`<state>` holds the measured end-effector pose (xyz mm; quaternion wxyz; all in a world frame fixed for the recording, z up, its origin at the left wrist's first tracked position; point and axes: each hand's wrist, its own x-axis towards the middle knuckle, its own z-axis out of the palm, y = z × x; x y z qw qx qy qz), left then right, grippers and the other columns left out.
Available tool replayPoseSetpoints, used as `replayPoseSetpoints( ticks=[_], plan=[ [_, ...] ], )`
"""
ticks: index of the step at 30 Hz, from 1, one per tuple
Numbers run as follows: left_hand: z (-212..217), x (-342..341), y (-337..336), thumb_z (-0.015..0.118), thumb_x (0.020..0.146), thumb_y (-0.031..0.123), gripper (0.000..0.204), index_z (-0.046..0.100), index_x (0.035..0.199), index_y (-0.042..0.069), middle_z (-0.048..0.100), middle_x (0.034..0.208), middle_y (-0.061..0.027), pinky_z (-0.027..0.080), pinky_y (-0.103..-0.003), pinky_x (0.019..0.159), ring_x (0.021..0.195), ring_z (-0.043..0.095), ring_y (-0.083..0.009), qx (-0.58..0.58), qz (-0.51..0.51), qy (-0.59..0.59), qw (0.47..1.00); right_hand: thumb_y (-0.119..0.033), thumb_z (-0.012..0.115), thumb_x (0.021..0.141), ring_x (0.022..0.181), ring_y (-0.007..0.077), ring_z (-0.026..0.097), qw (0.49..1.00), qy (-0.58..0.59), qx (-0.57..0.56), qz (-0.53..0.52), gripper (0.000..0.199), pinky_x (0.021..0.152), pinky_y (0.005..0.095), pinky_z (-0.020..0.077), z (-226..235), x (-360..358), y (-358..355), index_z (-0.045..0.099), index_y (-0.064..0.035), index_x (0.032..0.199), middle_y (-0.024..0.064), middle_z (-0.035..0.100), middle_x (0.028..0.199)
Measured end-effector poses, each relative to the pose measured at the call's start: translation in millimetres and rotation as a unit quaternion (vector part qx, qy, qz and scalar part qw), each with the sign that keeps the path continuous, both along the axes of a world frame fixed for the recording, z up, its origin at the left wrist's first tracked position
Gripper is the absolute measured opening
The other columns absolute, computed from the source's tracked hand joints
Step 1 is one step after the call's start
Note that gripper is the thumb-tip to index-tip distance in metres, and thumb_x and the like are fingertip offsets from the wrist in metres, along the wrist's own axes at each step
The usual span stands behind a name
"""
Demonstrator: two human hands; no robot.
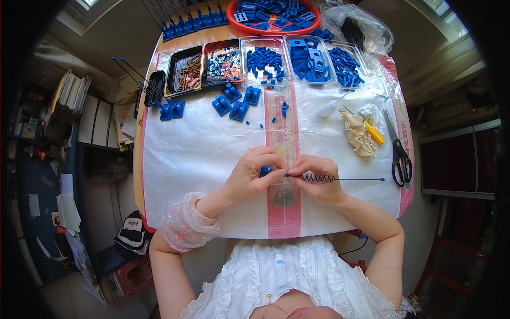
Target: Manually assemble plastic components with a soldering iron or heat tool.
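Note:
My left hand is closed around a small blue plastic part, partly hidden by the fingers. My right hand pinches a black coiled spring wire near its inner end. The straight end of that wire sticks out to the right and carries a blue tip. Between both hands' fingertips, at the blue part, a small blue bit shows; how the pieces join there is hidden. Beyond the hands, several blue bracket-like parts lie on the white sheet, with a few tiny blue bits close by.
Along the far side stand a tray of screws, a tray of small metal pieces, clear boxes of blue parts and a red basin. Scissors, a yellow-handled tool and crumpled cloth lie at right.

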<state>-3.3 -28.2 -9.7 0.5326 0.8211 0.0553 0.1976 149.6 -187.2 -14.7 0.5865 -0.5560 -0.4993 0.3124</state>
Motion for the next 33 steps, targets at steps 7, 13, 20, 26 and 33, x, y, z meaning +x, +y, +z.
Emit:
replayPoseSetpoints(
  ticks=[7,13,20,26,33],
  plan=[
    [0,-2,-3,0.065,0.09,0.0,0.003,0.064,0.093,0.0,0.065,0.089,-0.0048,0.047,-0.027,0.079,0.085,0.061,-0.0126,-0.123,0.084,0.05,0.988,0.011,0.074,0.076,0.079,0.0153,0.067,1.0,0.02,-0.006,0.004,0.016,0.068,0.0253,0.0513,-2,0,-1,0.07,0.0015,0.088,0.01,0.07,0.087],
    [-2,-2,-2,0.067,0.089,0.001,0.003,0.066,0.092,0.001,0.066,0.087,-0.0052,0.049,-0.028,0.077,0.085,0.063,-0.0145,-0.128,0.116,-0.047,0.984,0.008,0.074,0.08,0.079,0.0111,0.065,0.999,0.025,-0.019,-0.04,0.011,0.067,0.025,0.0503,-3,-1,0,0.07,0.0027,0.089,0.007,0.069,0.085],
    [0,-6,4,0.069,0.088,0.003,0.021,0.066,0.109,0.0,0.067,0.103,-0.0086,0.047,-0.032,0.091,0.101,0.063,-0.0198,-0.071,0.097,-0.047,0.992,0.0,0.075,0.086,0.076,0.0105,0.068,0.976,0.166,-0.099,-0.101,0.006,0.065,0.0219,0.0544,0,2,0,0.07,0.0018,0.089,0.0069,0.071,0.084],
    [10,1,-8,0.077,0.081,0.01,0.039,0.063,0.117,0.003,0.062,0.117,-0.0136,0.047,-0.035,0.095,0.108,0.061,-0.0289,0.04,0.047,-0.021,0.998,-0.001,0.073,0.088,0.071,0.011,0.069,0.969,0.214,-0.083,-0.088,0.005,0.062,0.0231,0.0566,-4,7,1,0.068,0.0006,0.09,0.0092,0.073,0.083],
    [4,0,-12,0.071,0.088,0.008,0.021,0.066,0.107,0.0,0.067,0.093,-0.01,0.05,-0.03,0.072,0.082,0.064,-0.0187,-0.022,-0.006,0.043,0.999,-0.002,0.072,0.089,0.074,0.0116,0.07,0.97,0.224,-0.07,-0.057,0.006,0.063,0.0232,0.0566,-5,5,-1,0.068,0.0009,0.092,0.0082,0.072,0.084]
  ],
)
